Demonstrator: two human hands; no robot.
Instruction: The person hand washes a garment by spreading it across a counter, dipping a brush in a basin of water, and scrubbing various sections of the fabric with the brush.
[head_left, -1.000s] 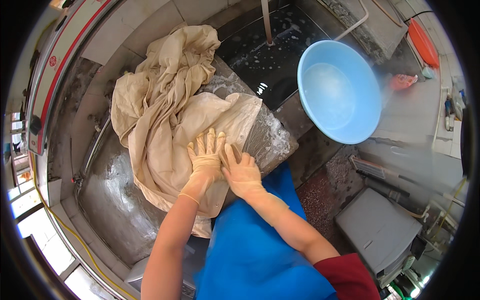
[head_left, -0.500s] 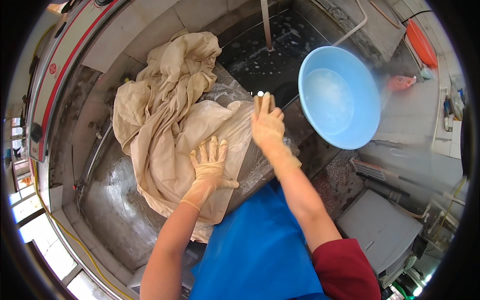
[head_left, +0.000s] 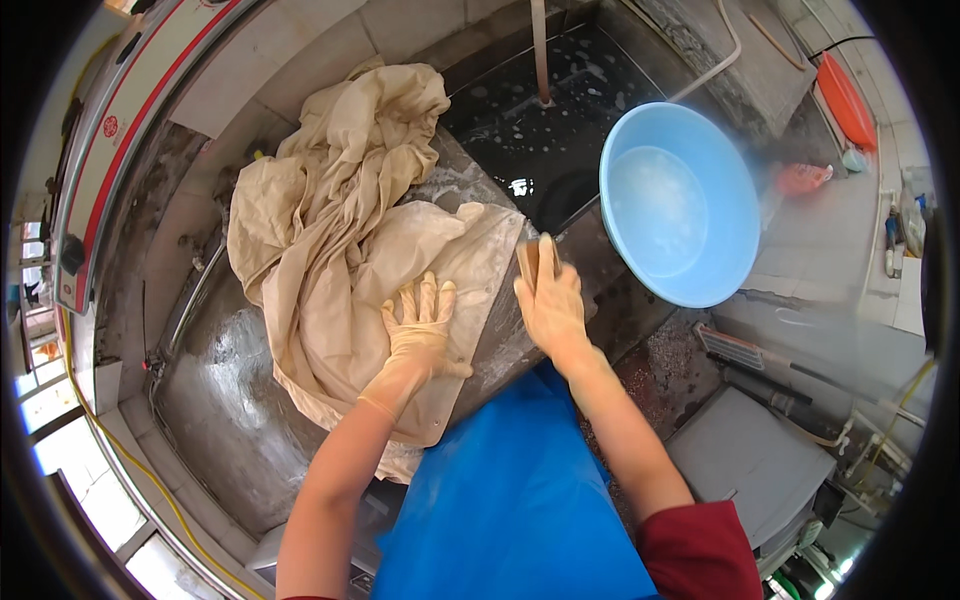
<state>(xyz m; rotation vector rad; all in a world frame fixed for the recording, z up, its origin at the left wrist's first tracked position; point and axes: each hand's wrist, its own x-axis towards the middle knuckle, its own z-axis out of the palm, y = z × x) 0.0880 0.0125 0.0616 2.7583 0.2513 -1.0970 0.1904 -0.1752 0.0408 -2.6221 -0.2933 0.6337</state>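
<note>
A large beige cloth [head_left: 335, 235] lies bunched at its far end and spread flat towards me on a wet stone slab. Flat on the spread part rests my left hand [head_left: 418, 328], gloved, its fingers apart. My right hand [head_left: 555, 308], also in a thin glove, grips a brown scrubbing brush [head_left: 527, 262] with a block-like back. Brush and hand are just right of the cloth's edge; whether the bristles touch the slab I cannot tell. The right hand is slightly blurred.
To the right stands a light blue basin [head_left: 735, 215] with cloudy liquid in it. Behind the slab is a tank of dark water [head_left: 560, 110] with a pipe standing in it. A grey box [head_left: 750, 460] sits at the lower right. A blue apron [head_left: 510, 500] covers my front.
My right hand has drawn the brush nearer to me and slightly right, off the cloth's edge. The left hand stays pressed in place. The view has shifted a little.
</note>
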